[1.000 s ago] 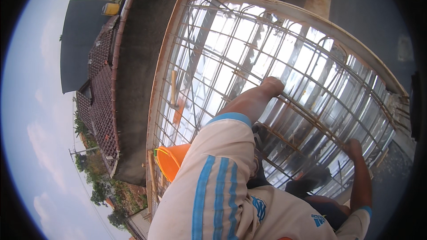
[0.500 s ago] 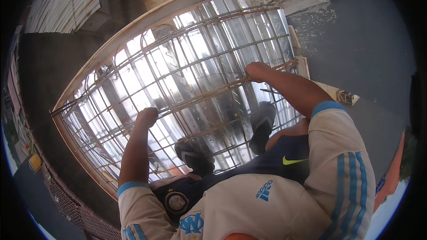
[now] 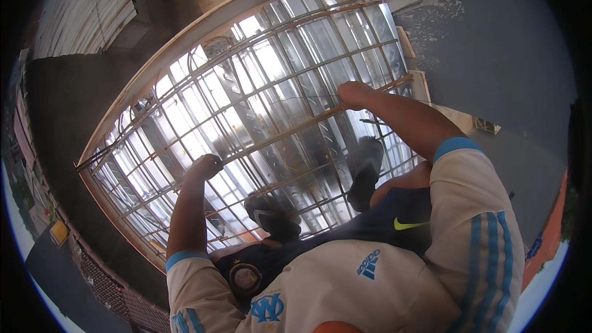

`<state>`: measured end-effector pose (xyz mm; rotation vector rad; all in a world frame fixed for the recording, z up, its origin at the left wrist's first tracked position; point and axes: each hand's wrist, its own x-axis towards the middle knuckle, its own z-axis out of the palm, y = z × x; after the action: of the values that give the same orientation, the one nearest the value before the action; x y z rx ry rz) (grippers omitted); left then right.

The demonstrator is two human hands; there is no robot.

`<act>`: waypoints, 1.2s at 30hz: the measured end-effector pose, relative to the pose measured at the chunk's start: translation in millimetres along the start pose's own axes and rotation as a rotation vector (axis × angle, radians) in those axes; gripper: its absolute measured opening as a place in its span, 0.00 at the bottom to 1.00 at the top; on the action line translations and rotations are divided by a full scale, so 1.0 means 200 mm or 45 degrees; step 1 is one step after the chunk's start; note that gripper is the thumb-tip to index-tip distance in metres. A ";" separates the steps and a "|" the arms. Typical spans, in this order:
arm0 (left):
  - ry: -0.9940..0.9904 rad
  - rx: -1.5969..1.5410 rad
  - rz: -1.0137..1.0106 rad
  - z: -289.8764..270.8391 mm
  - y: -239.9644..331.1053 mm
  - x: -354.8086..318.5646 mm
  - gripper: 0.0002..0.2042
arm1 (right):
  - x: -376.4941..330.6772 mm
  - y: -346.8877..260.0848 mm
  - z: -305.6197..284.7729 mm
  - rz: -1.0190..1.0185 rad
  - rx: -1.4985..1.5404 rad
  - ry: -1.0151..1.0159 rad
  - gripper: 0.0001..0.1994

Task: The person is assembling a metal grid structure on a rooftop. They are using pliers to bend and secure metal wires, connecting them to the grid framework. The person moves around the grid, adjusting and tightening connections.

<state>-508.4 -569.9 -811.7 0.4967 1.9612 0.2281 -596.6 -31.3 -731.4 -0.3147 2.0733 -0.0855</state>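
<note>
A bar (image 3: 277, 137) runs between my left hand (image 3: 205, 166) and my right hand (image 3: 354, 95).
Both hands, well apart, have their fingers curled around it, and it carries on past my right hand. The mesh (image 3: 295, 78) spreads beneath and beyond them over shiny sheeting (image 3: 216, 95); my shoes (image 3: 364, 179) stand on the near side of the bar.

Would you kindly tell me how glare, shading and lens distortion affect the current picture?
Head view: white glare washes out patches of the shiny ribbed metal sheeting; head view: the bare left hand looks dark against that brightness; head view: the long tan edge board bows with the fisheye lens; head view: black vignetting fills the corners.
</note>
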 end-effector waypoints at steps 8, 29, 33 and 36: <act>0.117 -0.289 -0.386 -0.28 0.45 -0.09 0.14 | 0.03 0.10 0.06 0.029 0.018 0.025 0.14; 0.028 0.013 -0.257 -0.20 0.41 -0.04 0.14 | -0.04 0.04 -0.09 -0.108 0.614 -0.114 0.21; 0.186 -0.055 -0.073 -0.22 0.33 0.00 0.20 | -0.09 -0.04 -0.18 -0.095 1.190 -0.118 0.20; 0.213 -0.235 -0.068 -0.45 0.51 0.02 0.25 | -0.12 -0.04 -0.25 -0.051 1.148 -0.020 0.19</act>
<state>-566.9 -471.8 -738.1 0.3123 2.0883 0.4238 -627.7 -37.2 -684.1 0.2002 1.8033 -0.9958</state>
